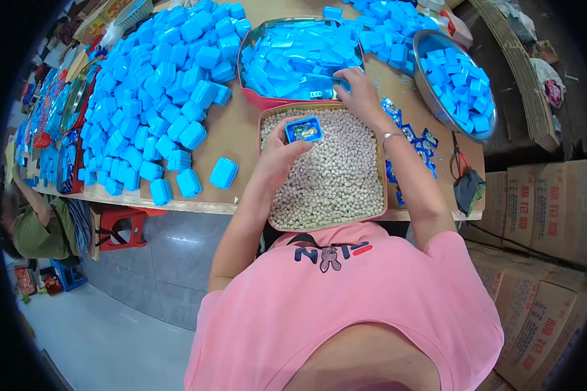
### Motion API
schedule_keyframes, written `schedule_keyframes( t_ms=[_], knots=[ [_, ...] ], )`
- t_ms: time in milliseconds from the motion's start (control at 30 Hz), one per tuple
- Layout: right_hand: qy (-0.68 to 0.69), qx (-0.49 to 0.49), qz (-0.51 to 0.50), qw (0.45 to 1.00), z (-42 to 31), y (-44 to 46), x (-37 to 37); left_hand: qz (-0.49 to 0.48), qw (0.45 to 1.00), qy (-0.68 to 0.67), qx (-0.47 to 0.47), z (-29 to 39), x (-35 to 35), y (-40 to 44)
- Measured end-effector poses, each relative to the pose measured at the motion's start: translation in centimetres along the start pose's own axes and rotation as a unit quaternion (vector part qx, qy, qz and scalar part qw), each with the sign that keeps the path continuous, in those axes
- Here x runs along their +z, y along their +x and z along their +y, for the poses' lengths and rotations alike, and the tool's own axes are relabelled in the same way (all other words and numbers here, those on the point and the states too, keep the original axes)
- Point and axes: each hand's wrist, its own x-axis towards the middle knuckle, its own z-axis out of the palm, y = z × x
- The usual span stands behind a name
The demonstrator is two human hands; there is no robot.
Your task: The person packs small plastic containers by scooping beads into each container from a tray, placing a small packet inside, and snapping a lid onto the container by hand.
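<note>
Evidently the left hand point(282, 155) has its grip closed around a small open box point(312, 138), above the far-left part of the pellet tray point(386, 189). Its opening faces up, probably so the contents stay in and remain reachable. Just beyond the pellet tray, the right hand point(359, 96) is at the near edge of a red-rimmed container point(259, 99) of flat blue pieces point(293, 55), seemingly kept close for short reaches. Its fingertips are partly hidden, so I cannot tell whether that grip is released or pinching a piece. The shiny contents of the box are too small to identify.
</note>
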Motion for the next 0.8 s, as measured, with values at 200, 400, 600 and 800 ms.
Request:
schedule_keyframes(
  t_ms=[200, 400, 600, 800],
  knots=[
    [0.082, -0.022, -0.108, 0.991, -2.1, -5.1, -0.4, 0.003, 0.999, -0.026, 0.021, 0.6, 0.1, -0.4],
    [-0.037, -0.190, -0.077, 0.978, -2.9, -8.9, 1.0, -0.003, 0.999, -0.027, 0.021, 0.5, 0.4, -0.5],
    [0.001, -0.128, -0.033, 0.991, -3.4, -5.1, -0.7, -0.006, 0.999, -0.045, -0.026, 0.8, 0.0, -0.4],
    [-0.066, -0.002, -0.034, 0.997, -0.8, 2.8, 1.8, -0.003, 1.000, -0.015, -0.012, 0.5, -0.2, 0.0]
  ],
)
